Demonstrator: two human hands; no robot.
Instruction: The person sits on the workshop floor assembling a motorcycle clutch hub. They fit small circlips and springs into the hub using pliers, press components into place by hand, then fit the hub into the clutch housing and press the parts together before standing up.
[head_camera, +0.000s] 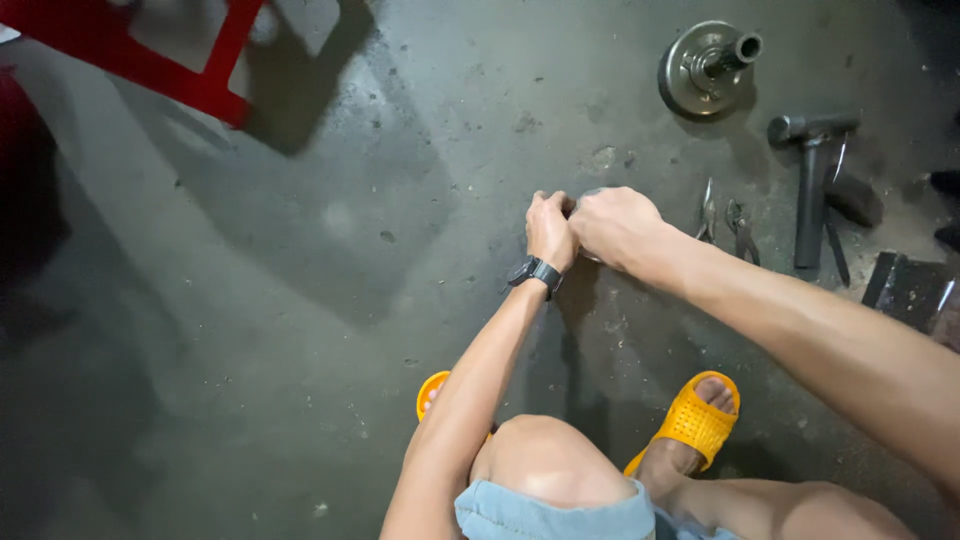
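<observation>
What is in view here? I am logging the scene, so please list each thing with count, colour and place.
Round metal part with a tube: one, grey, floor at upper right.
Hammer: one, dark grey, floor at right.
Pliers: two, grey, floor beside the right hand.
Dark block: one, black, right edge.
Stool: one, red, upper left.
Floor: grey concrete.
Sandals: two, yellow, on the feet below.
Wristwatch: one, black, left wrist.
Left hand: closed, touching the right.
Right hand: closed over something small, mostly hidden.
</observation>
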